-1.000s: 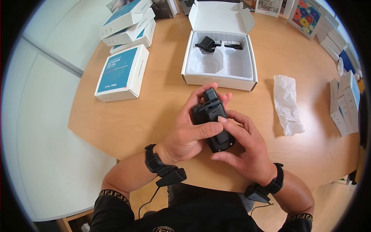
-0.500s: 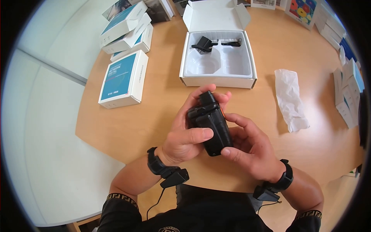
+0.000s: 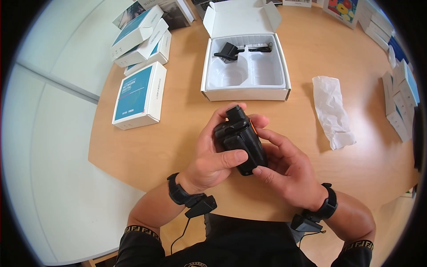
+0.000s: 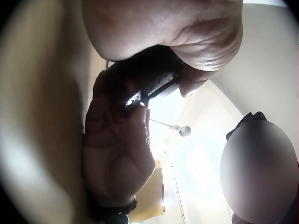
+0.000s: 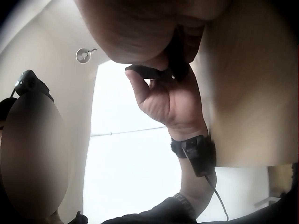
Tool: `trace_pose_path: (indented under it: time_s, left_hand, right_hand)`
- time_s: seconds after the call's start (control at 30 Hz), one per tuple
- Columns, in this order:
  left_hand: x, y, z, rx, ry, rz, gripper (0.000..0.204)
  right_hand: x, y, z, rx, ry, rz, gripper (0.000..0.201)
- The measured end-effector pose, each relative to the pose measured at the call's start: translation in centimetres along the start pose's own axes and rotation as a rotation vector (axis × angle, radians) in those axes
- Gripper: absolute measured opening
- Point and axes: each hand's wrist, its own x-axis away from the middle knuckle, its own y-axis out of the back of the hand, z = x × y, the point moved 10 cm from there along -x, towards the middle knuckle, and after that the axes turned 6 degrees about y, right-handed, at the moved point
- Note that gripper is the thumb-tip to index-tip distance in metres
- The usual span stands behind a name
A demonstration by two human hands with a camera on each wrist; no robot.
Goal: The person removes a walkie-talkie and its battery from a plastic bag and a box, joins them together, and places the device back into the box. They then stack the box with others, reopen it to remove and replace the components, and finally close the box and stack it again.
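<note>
A black handheld two-way radio (image 3: pixel 253 144) is held over the near part of the table, its back with a belt clip turned up and a stubby end pointing away. An orange strip shows on its right side. The left hand (image 3: pixel 200 164) grips it from the left, thumb across the back and fingers behind the far end. At the lower right corner the right hand (image 3: pixel 296 178) pinches it, thumb at the bottom edge and fingers along the side. In the left wrist view the radio (image 4: pixel 140 77) is dark between both hands.
An open white box (image 3: pixel 244 95) with a moulded tray holds a black charger (image 3: pixel 229 51) and a cable (image 3: pixel 262 48). Crumpled white paper (image 3: pixel 331 113) lies to the right. Blue-and-white boxes (image 3: pixel 135 100) stand on the left, more white boxes (image 3: pixel 397 102) at the right edge.
The right thumb has moved from the radio's back down to its lower corner. The radio has turned slightly, bringing its orange side strip into view. The left hand keeps its grip.
</note>
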Motion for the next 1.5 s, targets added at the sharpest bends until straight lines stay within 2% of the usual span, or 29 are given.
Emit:
trace_pose_path:
  time_s: [0.7, 0.87, 0.93, 1.07, 1.17, 1.23, 1.27, 1.33, 1.37, 1.4, 1.47, 1.5]
  left_hand:
    - [0.1, 0.6, 0.6, 0.042, 0.022, -0.011, 0.084]
    - [0.2, 0.4, 0.3, 0.01, 0.009, 0.025, 0.089]
    - [0.2, 0.1, 0.8, 0.071, 0.054, 0.08, 0.095]
    - [0.1, -0.6, 0.8, 0.076, 0.105, 0.114, 0.099]
    - [0.1, -0.5, 0.5, 0.079, 0.051, 0.069, 0.091]
    - [0.0, -0.1, 0.3, 0.084, -0.007, 0.035, 0.082]
    - [-0.1, -0.1, 0.3, 0.099, -0.013, 0.049, 0.082]
    - [0.0, 0.3, 0.1, 0.092, -0.044, 0.002, 0.082]
    - [0.1, 0.6, 0.1, 0.077, -0.037, -0.022, 0.083]
    - [0.0, 0.5, 0.2, 0.093, -0.04, -0.006, 0.083]
    - [-0.2, 1.0, 0.5, 0.017, -0.028, -0.059, 0.086]
    - [0.1, 1.6, 0.3, 0.044, -0.021, -0.093, 0.083]
  right_hand:
    - [0.2, 0.1, 0.1, 0.069, -0.014, -0.017, 0.068]
    - [0.2, 0.2, 0.1, 0.018, -0.047, 0.028, 0.067]
    - [0.0, 0.0, 1.0, 0.005, 0.019, 0.066, 0.064]
    - [-0.3, 0.6, 1.3, -0.055, 0.008, 0.046, 0.059]
    - [-0.4, 1.2, 1.1, 0.028, 0.022, 0.033, 0.051]
    - [-0.3, 1.8, 3.2, 0.243, 0.223, -0.057, 0.042]
    - [-0.2, 2.1, 3.5, 0.264, 0.22, -0.062, 0.042]
    - [0.2, 2.8, 6.7, 0.683, 0.426, -0.154, 0.033]
    - [0.4, 3.3, 7.8, 0.8, 0.506, -0.228, 0.031]
    - [0.5, 3.8, 8.3, 0.823, 0.503, -0.232, 0.031]
    - [1.2, 5.0, 10.6, 1.0, 0.598, -0.359, 0.03]
    - [1.4, 6.1, 12.3, 1.229, 0.682, -0.507, 0.036]
